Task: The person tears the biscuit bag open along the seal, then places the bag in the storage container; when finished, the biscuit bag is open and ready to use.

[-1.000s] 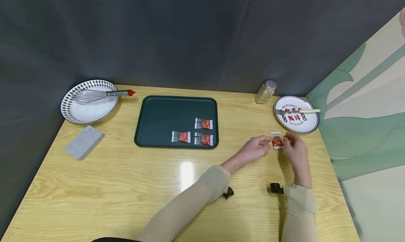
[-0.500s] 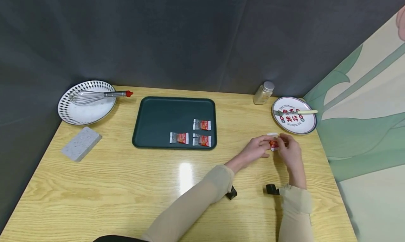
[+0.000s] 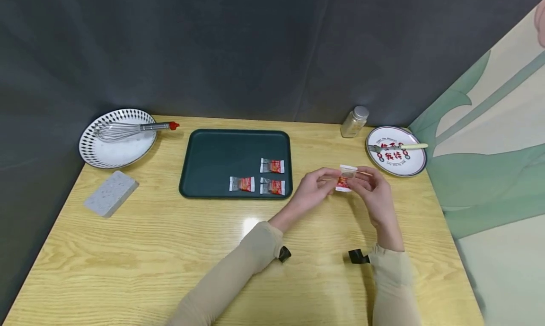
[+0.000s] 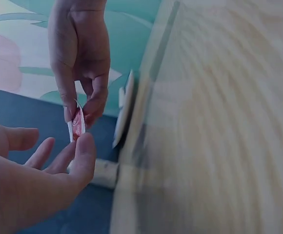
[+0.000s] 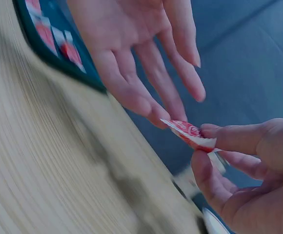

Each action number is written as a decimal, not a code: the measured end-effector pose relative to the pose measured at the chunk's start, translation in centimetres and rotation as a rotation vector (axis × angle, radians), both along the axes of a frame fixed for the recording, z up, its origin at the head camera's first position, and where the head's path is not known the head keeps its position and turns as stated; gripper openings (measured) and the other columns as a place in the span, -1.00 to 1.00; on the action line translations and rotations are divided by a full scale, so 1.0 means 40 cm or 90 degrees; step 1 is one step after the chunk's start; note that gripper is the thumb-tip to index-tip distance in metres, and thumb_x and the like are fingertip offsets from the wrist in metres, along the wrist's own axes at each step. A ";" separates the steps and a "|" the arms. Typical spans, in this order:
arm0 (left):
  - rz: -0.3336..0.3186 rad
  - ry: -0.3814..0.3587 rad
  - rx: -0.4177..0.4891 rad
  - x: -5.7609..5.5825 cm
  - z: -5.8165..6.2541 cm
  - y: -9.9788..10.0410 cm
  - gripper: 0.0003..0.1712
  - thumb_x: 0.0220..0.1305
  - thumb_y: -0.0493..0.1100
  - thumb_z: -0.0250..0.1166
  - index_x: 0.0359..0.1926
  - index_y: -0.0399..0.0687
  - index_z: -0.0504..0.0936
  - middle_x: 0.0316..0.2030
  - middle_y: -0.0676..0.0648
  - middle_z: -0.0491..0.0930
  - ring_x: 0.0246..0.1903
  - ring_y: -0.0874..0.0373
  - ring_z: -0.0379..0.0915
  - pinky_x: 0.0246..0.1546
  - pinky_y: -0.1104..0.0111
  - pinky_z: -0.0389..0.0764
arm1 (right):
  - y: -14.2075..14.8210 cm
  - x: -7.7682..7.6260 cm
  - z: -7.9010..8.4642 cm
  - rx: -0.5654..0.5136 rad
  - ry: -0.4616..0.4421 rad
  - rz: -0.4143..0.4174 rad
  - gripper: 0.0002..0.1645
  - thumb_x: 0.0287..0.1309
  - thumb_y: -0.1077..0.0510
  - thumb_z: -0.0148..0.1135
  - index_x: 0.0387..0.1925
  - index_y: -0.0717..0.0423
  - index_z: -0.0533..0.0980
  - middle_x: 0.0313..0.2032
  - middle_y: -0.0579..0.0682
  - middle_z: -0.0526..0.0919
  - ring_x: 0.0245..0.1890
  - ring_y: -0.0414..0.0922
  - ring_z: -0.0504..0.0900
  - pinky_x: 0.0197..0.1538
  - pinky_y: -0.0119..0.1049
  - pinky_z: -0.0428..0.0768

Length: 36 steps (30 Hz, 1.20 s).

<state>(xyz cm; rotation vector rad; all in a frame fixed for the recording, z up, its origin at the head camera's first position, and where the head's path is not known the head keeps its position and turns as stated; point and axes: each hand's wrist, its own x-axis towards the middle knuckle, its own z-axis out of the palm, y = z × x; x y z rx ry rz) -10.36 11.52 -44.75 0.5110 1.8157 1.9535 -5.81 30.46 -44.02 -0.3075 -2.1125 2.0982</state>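
Between my hands, above the table, is a small red-and-clear wrapped packet (image 3: 346,178). My right hand (image 3: 376,196) pinches it between thumb and finger; the right wrist view shows the grip on the packet's (image 5: 192,136) near end. My left hand (image 3: 312,189) reaches in from the other side, its fingers spread and fairly straight. In the right wrist view a left fingertip (image 5: 156,119) meets the packet's other end, without a clear grip. Similar packets lie in the dark green tray (image 3: 217,151): one packet (image 3: 241,184) at left, two at right.
A shaker jar (image 3: 354,121) stands at the back, beside a plate (image 3: 396,165) with a fork (image 3: 410,146) on it. At far left are a patterned plate (image 3: 127,155) holding a whisk (image 3: 119,131), and a grey block (image 3: 111,193). A dark curtain borders the table's back.
The packet has come off the table beside the lettered plate and shifted left. Both hands moved left with it. The tray's packets stay put.
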 end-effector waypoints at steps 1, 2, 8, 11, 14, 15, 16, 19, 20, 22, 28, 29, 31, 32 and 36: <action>0.004 0.019 -0.007 -0.005 0.004 -0.017 -0.66 0.63 -0.26 0.23 0.29 -0.26 0.66 0.15 -0.20 0.70 0.00 -0.06 0.71 -0.03 0.12 0.71 | -0.015 -0.003 0.000 -0.024 0.004 0.001 -0.51 0.33 0.63 0.23 0.25 0.51 0.36 -0.22 -0.16 0.74 -0.21 -0.33 0.75 -0.06 -0.50 0.69; 0.010 0.040 -0.016 -0.011 0.008 -0.033 -0.68 0.62 -0.26 0.24 0.27 -0.27 0.67 0.14 -0.20 0.70 -0.01 -0.08 0.71 -0.05 0.15 0.71 | -0.032 -0.006 0.000 -0.038 0.008 0.002 -0.51 0.33 0.63 0.23 0.23 0.46 0.37 -0.22 -0.16 0.75 -0.22 -0.32 0.76 -0.06 -0.48 0.69; 0.037 0.108 -0.087 -0.065 0.030 -0.111 -0.64 0.60 -0.19 0.29 0.27 -0.26 0.66 0.09 -0.22 0.70 -0.09 -0.03 0.74 -0.21 0.35 0.69 | -0.127 -0.014 -0.003 -0.046 0.034 0.000 -0.57 0.24 0.67 0.29 0.08 0.41 0.45 -0.22 -0.08 0.71 -0.24 -0.26 0.75 -0.07 -0.44 0.71; 0.026 0.128 -0.132 -0.092 0.037 -0.143 -0.67 0.58 -0.16 0.32 0.21 -0.27 0.70 0.04 -0.20 0.73 -0.13 0.01 0.74 -0.21 0.37 0.67 | -0.168 -0.014 -0.005 -0.031 0.037 0.032 -0.58 0.22 0.65 0.33 0.06 0.44 0.46 -0.19 -0.01 0.66 -0.20 -0.24 0.73 -0.06 -0.43 0.70; 0.003 0.133 -0.138 -0.111 0.045 -0.170 -0.76 0.56 -0.21 0.35 0.06 -0.30 0.76 -0.06 -0.20 0.76 -0.18 0.04 0.73 -0.14 0.28 0.70 | -0.199 -0.013 -0.006 -0.005 0.031 0.068 -0.60 0.25 0.60 0.35 0.06 0.47 0.44 -0.17 0.00 0.64 -0.18 -0.25 0.72 -0.06 -0.45 0.69; -0.002 0.135 -0.139 -0.115 0.046 -0.178 -0.79 0.55 -0.22 0.35 0.00 -0.30 0.78 -0.10 -0.19 0.76 -0.20 0.06 0.73 -0.13 0.26 0.70 | -0.207 -0.014 -0.007 -0.002 0.028 0.074 -0.62 0.28 0.58 0.34 0.07 0.48 0.45 -0.17 0.00 0.64 -0.18 -0.25 0.72 -0.07 -0.44 0.70; -0.008 0.134 -0.135 -0.119 0.048 -0.186 -0.81 0.54 -0.24 0.36 -0.04 -0.31 0.79 -0.13 -0.19 0.76 -0.22 0.08 0.72 -0.13 0.25 0.70 | -0.214 -0.015 -0.007 -0.001 0.026 0.078 -0.66 0.33 0.56 0.32 0.08 0.49 0.45 -0.17 0.00 0.65 -0.19 -0.25 0.72 -0.07 -0.42 0.71; -0.025 0.143 -0.133 -0.128 0.051 -0.209 -0.85 0.52 -0.28 0.37 -0.09 -0.32 0.80 -0.19 -0.16 0.76 -0.24 0.12 0.70 -0.14 0.28 0.69 | -0.230 -0.021 -0.006 -0.003 0.030 0.076 -0.76 0.45 0.49 0.24 0.07 0.54 0.48 -0.19 -0.01 0.68 -0.23 -0.25 0.73 -0.08 -0.34 0.74; -0.032 0.154 -0.142 -0.131 0.053 -0.216 -0.85 0.52 -0.28 0.38 -0.10 -0.30 0.81 -0.19 -0.14 0.77 -0.23 0.13 0.70 -0.15 0.33 0.67 | -0.235 -0.025 -0.005 -0.003 0.034 0.075 -0.78 0.48 0.47 0.22 0.06 0.56 0.50 -0.21 -0.01 0.69 -0.24 -0.25 0.73 -0.08 -0.32 0.75; -0.048 0.178 -0.160 -0.137 0.056 -0.228 -0.86 0.51 -0.28 0.38 -0.10 -0.29 0.82 -0.21 -0.13 0.77 -0.23 0.10 0.70 -0.17 0.37 0.65 | -0.242 -0.032 -0.004 -0.005 0.045 0.067 -0.81 0.50 0.44 0.21 0.01 0.57 0.53 -0.25 -0.01 0.71 -0.28 -0.23 0.73 -0.09 -0.27 0.76; -0.081 0.234 -0.219 -0.152 0.072 -0.249 -0.86 0.52 -0.24 0.38 -0.14 -0.19 0.85 -0.23 -0.05 0.79 -0.22 0.12 0.68 -0.14 0.38 0.63 | -0.262 -0.039 -0.006 -0.032 0.039 0.047 -0.86 0.41 0.48 0.30 -0.09 0.57 0.57 -0.33 -0.02 0.73 -0.35 -0.17 0.75 -0.12 -0.24 0.77; -0.081 0.235 -0.225 -0.154 0.074 -0.252 -0.86 0.52 -0.23 0.39 -0.15 -0.18 0.85 -0.24 -0.03 0.79 -0.23 0.14 0.67 -0.14 0.37 0.63 | -0.265 -0.038 -0.007 -0.039 0.035 0.045 -0.86 0.39 0.48 0.32 -0.10 0.56 0.57 -0.33 -0.02 0.74 -0.35 -0.17 0.76 -0.12 -0.24 0.77; -0.083 0.237 -0.231 -0.159 0.077 -0.257 -0.86 0.52 -0.23 0.38 -0.17 -0.16 0.85 -0.25 -0.02 0.78 -0.25 0.16 0.66 -0.16 0.37 0.63 | -0.271 -0.037 -0.010 -0.048 0.032 0.042 -0.86 0.38 0.49 0.33 -0.11 0.56 0.58 -0.34 -0.03 0.75 -0.35 -0.15 0.77 -0.12 -0.25 0.77; -0.084 0.237 -0.231 -0.160 0.078 -0.260 -0.86 0.52 -0.23 0.38 -0.18 -0.16 0.85 -0.26 -0.01 0.78 -0.26 0.17 0.65 -0.16 0.36 0.62 | -0.275 -0.036 -0.012 -0.052 0.034 0.041 -0.86 0.37 0.49 0.33 -0.11 0.56 0.58 -0.34 -0.03 0.75 -0.34 -0.13 0.77 -0.12 -0.24 0.77; -0.090 0.230 -0.230 -0.163 0.079 -0.267 -0.86 0.54 -0.23 0.36 -0.15 -0.17 0.84 -0.24 -0.02 0.77 -0.26 0.14 0.65 -0.16 0.35 0.62 | -0.283 -0.036 -0.015 -0.050 0.047 0.031 -0.89 0.37 0.48 0.35 -0.15 0.54 0.60 -0.37 -0.02 0.75 -0.35 -0.10 0.76 -0.13 -0.24 0.77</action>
